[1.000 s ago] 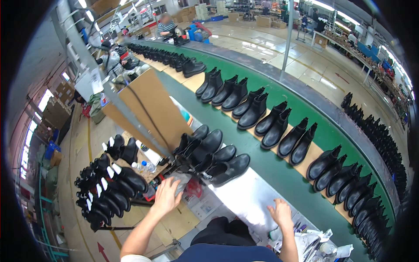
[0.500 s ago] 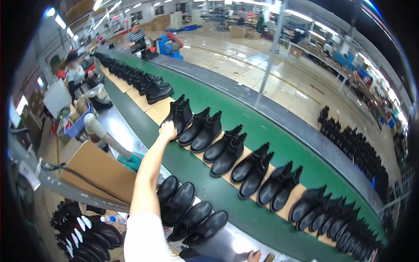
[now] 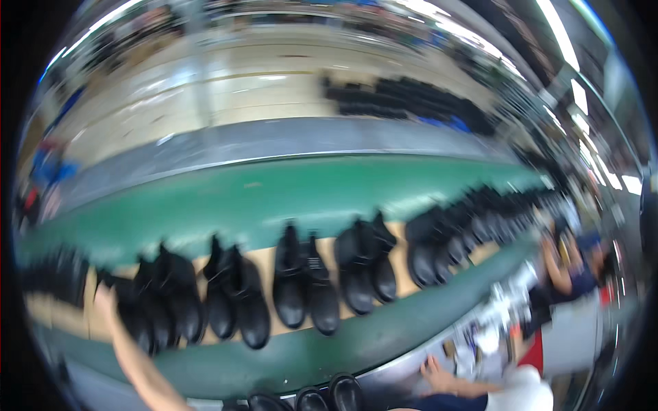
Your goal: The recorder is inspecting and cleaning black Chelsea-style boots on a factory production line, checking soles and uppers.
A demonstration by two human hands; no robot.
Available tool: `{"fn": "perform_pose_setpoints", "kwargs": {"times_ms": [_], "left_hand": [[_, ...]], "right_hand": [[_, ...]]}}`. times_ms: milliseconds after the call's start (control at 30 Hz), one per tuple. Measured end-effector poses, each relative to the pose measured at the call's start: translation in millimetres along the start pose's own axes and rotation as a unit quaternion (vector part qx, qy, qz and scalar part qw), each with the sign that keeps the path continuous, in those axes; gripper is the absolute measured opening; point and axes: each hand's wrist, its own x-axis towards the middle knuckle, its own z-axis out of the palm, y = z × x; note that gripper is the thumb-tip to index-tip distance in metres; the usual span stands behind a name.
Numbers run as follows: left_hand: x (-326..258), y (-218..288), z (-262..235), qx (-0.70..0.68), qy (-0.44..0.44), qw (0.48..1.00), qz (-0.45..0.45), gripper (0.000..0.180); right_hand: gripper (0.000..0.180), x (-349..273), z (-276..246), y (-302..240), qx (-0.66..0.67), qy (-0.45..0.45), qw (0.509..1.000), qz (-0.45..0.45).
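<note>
Head view, heavy motion blur: left hand [image 3: 106,301] stretched out to the green conveyor belt [image 3: 288,198], touching the leftmost pair of black boots [image 3: 161,301] on its tan board [image 3: 271,264]; cannot tell if fingers have closed on it. Right hand [image 3: 439,375] rests low near the bench edge, looks open, holding nothing. More boot pairs [image 3: 305,288] sit in a row along the belt. Judging progress: boot reached, not lifted off yet.

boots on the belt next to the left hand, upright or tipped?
Upright. The boots stand on their soles on a tan board, shafts up, beside the left hand.
</note>
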Motion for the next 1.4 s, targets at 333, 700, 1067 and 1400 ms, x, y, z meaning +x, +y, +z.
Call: {"fn": "perform_pose_setpoints", "kwargs": {"times_ms": [333, 700, 1067, 1400], "left_hand": [[-95, 205, -87, 0.038, 0.35, 0.936, 0.008, 0.016], [-292, 440, -285, -0.057, 0.074, 0.87, 0.485, 0.034], [-565, 584, -159, -0.26, -0.265, 0.626, 0.686, 0.013], [-602, 504, -71, -0.508, -0.49, 0.63, -0.325, 0.096]], "right_hand": [[0.096, -2, 25, -15, 0.024, 0.165, 0.985, 0.047], [0.057, 15, -102, -45, 0.518, 0.48, 0.677, -0.206], [0.055, -31, 16, 13, 0.642, 0.28, 0.698, -0.148], [0.081, 2, 26, 10, 0.624, 0.19, 0.758, -0.002]]}}
